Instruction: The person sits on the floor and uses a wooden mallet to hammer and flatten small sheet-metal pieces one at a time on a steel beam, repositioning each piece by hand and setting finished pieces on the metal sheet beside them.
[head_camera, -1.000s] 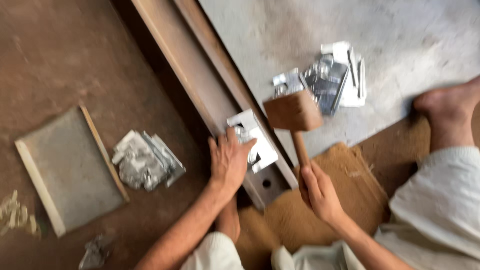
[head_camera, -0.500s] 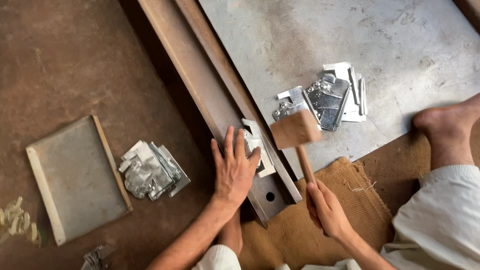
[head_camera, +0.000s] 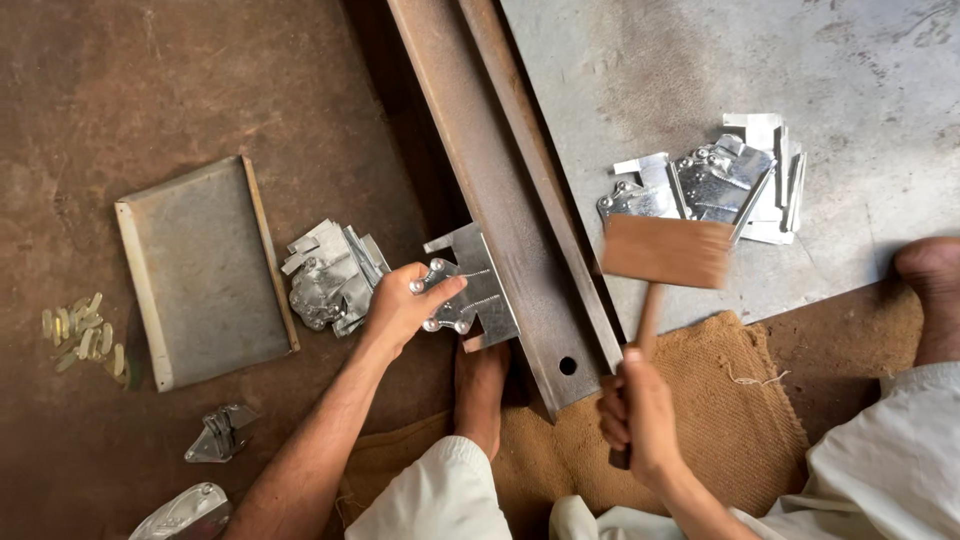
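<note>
A person seated on the workshop floor grips a small, shiny, riveted sheet-metal bracket (head_camera: 462, 290) in the left hand (head_camera: 400, 308), fingers curled over its edge, holding it at the left side of a long rusty steel channel beam (head_camera: 505, 200). The right hand (head_camera: 637, 418) is clenched around the handle of a wooden mallet (head_camera: 665, 252), whose block head hangs above the beam's right edge. A pile of similar brackets (head_camera: 325, 275) lies just left of the held piece; another pile (head_camera: 715, 185) rests on a grey metal sheet (head_camera: 700, 60). A flat grey tray (head_camera: 205, 270) lies further left.
</note>
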